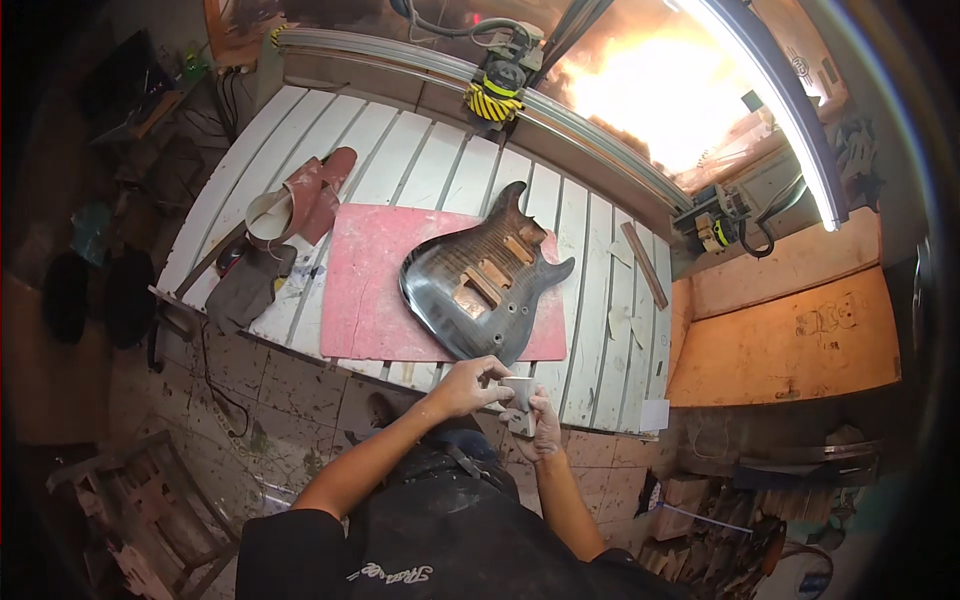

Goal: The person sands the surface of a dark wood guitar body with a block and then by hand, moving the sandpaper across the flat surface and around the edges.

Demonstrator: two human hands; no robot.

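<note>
Both my hands are whitened with dust and meet just off the near edge of the slatted table. Between them is a small, pale grey folded piece (pixel 519 388) that looks like sandpaper. The fingers of my left hand (pixel 468 388) pinch its left side. My right hand (pixel 543 430) grips it from the right and below. Directly beyond them, a dark, glossy electric guitar body (pixel 437 272) lies face up, with bare wood showing in its cavities. Under it is a pink mat (pixel 365 300), and neither hand clearly touches the guitar body.
The white slatted table (pixel 410 150) carries a reddish-brown rolled sheet (pixel 305 195) and a grey glove (pixel 245 290) on the left. To the right lie a wooden strip (pixel 645 265) and torn paper scraps (pixel 622 325). An orange-brown board (pixel 790 345) stands beyond the right edge, and a lamp (pixel 775 100) hangs above.
</note>
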